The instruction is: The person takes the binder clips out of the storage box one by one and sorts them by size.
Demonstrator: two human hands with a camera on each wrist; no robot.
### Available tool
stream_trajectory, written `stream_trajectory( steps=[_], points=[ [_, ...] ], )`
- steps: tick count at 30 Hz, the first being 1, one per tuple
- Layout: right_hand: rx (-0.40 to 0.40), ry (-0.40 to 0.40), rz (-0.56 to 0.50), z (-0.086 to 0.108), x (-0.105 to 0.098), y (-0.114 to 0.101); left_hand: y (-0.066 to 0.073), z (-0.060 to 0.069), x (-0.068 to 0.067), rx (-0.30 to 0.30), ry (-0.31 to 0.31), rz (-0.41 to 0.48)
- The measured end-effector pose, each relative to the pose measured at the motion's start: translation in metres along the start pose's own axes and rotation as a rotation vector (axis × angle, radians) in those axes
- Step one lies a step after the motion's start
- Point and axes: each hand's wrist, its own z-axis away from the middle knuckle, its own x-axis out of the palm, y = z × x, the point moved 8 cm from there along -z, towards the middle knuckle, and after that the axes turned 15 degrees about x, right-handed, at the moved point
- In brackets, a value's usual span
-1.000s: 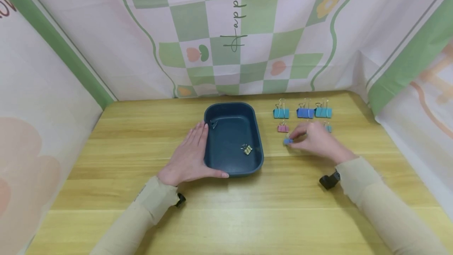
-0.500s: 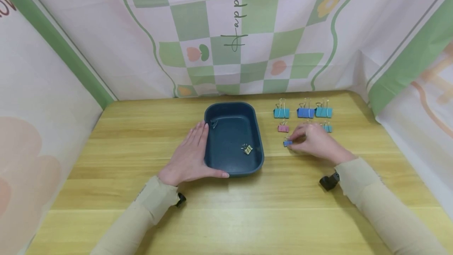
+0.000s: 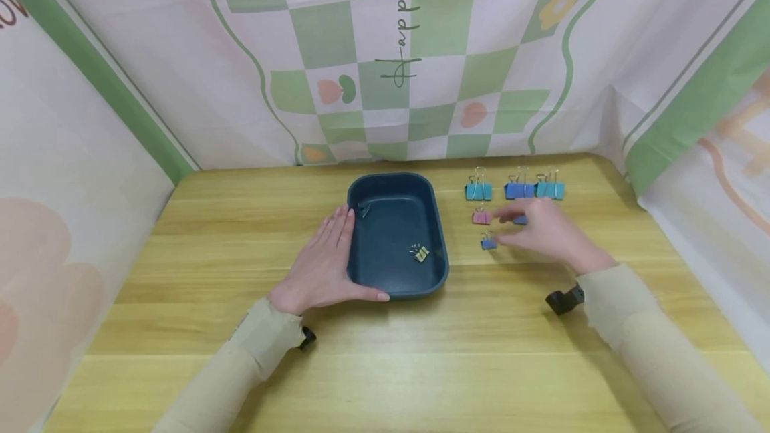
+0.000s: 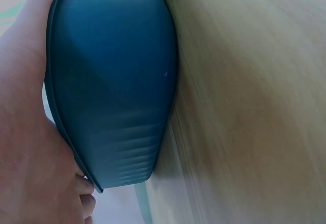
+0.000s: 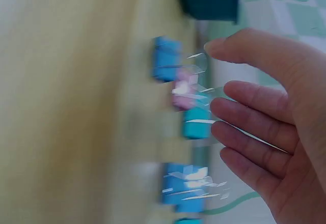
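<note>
A small blue binder clip [image 3: 488, 243] stands on the table, just left of my right hand [image 3: 546, 231]. That hand's thumb and fingers are spread apart with nothing between them, which the right wrist view confirms. A pink binder clip [image 3: 480, 217] stands behind the blue one. Another small blue clip [image 3: 520, 220] is partly covered by my right hand. My left hand [image 3: 321, 262] rests against the dark blue tray [image 3: 444, 252], its fingers straight along the left rim and its thumb at the near edge. Inside the tray lies a yellow binder clip [image 3: 421, 254].
Three larger clips line the back right: a teal one [image 3: 478, 192], a blue one [image 3: 519, 190] and another teal one [image 3: 550, 190]. A dark clip with wire handles [image 3: 363, 210] sits at the tray's far left. A patterned curtain [image 3: 421, 119] borders the table's back edge.
My right hand has let go of the small blue clip, spread its fingers and moved slightly back and right. The clip stays on the table. The left hand and tray have not moved.
</note>
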Motion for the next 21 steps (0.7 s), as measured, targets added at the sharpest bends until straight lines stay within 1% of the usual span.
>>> stream_trajectory(
  steps=[5,7,10,12,15,18,21],
  points=[
    [-0.119,0.115,0.006,0.002,-0.024,-0.031,-0.001,0.000,0.000,0.002,0.003,-0.002],
    [-0.145,0.154,0.007,0.003,-0.032,-0.044,-0.001,0.000,0.000,0.004,0.005,-0.004],
    [-0.172,0.177,0.010,0.005,-0.040,-0.062,-0.001,0.000,0.000,0.004,0.003,-0.007],
    [-0.192,0.164,0.015,0.007,-0.041,-0.074,-0.001,0.000,0.001,0.003,0.000,-0.010],
    [-0.206,0.116,0.007,0.008,-0.038,-0.089,-0.002,0.000,0.002,0.000,-0.006,-0.010],
    [-0.223,0.061,-0.015,0.007,-0.030,-0.102,-0.002,-0.001,0.003,-0.003,-0.008,-0.006],
    [-0.255,0.032,-0.011,0.006,-0.020,-0.113,-0.002,0.000,0.002,-0.006,-0.007,0.001]
  ],
)
